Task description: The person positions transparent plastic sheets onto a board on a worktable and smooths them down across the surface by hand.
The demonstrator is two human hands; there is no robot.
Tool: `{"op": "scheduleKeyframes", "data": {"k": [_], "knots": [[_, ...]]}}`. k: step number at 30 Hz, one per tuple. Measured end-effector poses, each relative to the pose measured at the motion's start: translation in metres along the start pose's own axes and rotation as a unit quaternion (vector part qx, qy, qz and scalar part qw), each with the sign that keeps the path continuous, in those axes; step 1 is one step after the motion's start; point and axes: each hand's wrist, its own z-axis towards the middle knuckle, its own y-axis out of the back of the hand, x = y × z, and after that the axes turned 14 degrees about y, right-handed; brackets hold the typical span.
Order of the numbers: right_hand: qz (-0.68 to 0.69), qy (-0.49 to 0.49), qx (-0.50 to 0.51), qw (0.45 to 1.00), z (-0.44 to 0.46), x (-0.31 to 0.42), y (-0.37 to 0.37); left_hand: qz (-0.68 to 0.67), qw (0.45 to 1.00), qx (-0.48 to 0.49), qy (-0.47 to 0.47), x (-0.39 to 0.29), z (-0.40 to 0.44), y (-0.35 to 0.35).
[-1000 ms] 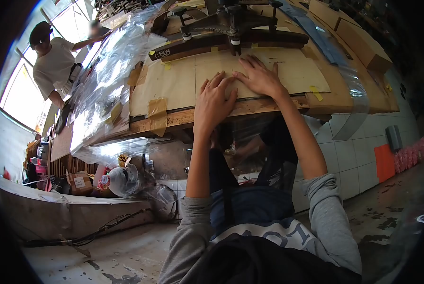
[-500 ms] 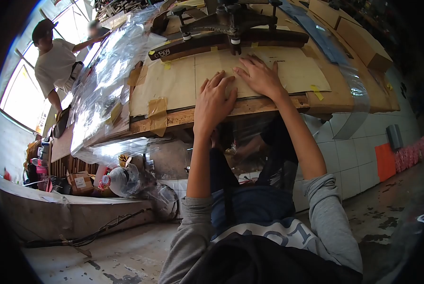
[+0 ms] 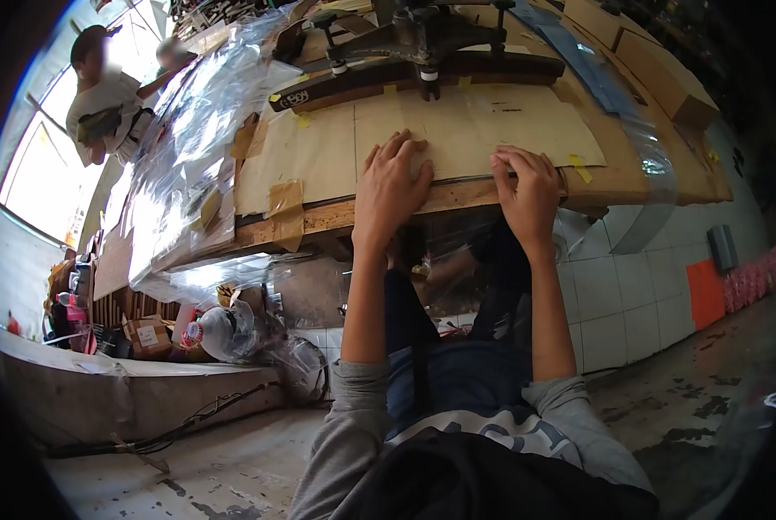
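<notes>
A pale yellow flat sheet (image 3: 319,160) lies on the wooden board (image 3: 319,212), with a thin line drawn across it. My left hand (image 3: 392,182) rests on the sheet near its front edge, fingers apart and holding nothing. To the right, my right hand (image 3: 529,186) is at the same front edge. Its fingers are bent and the thumb tip meets the index finger; anything between them is too small to make out. Just beyond both hands, a dark curved bar (image 3: 345,91) on a black metal frame (image 3: 427,43) stands over the sheet.
Brown tape (image 3: 286,212) hangs over the board's front edge at left. Clear plastic film (image 3: 180,165) covers the left side. Cardboard boxes (image 3: 665,82) stand at back right. A person (image 3: 110,117) is at far left; a large plastic bottle (image 3: 223,332) lies below.
My right hand has drawn back and rightward from the middle of the sheet to its front edge, its fingers now bent. My left hand stays put. The person at left has raised an arm.
</notes>
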Motion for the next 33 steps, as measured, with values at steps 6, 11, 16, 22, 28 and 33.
{"op": "scheduleKeyframes", "data": {"k": [6, 11, 16, 22, 28, 33], "knots": [[-0.009, 0.014, -0.017, 1.0, 0.0011, 0.001, -0.0006, -0.007, 1.0, -0.009, -0.013, 0.0001, 0.0007, -0.0002], [-0.034, 0.028, -0.018, 0.999, 0.0017, 0.0011, -0.0013, -0.007, 1.0, -0.009, -0.017, 0.0005, 0.0025, 0.0001], [-0.039, 0.029, -0.023, 0.999, 0.0022, 0.0039, -0.0005, -0.009, 1.0, -0.009, -0.021, 0.0021, 0.0017, -0.0004], [-0.038, 0.027, -0.022, 0.999, 0.0017, 0.0036, -0.0011, -0.007, 1.0, -0.011, -0.016, 0.0011, 0.0, 0.0006], [-0.039, 0.024, -0.02, 0.999, -0.0002, 0.0027, -0.0022, -0.002, 1.0, -0.013, -0.01, 0.0009, -0.0016, 0.0015], [-0.033, 0.022, -0.017, 0.999, -0.0003, 0.0038, -0.0011, -0.004, 1.0, -0.011, -0.011, 0.0013, -0.0013, 0.0014]]}}
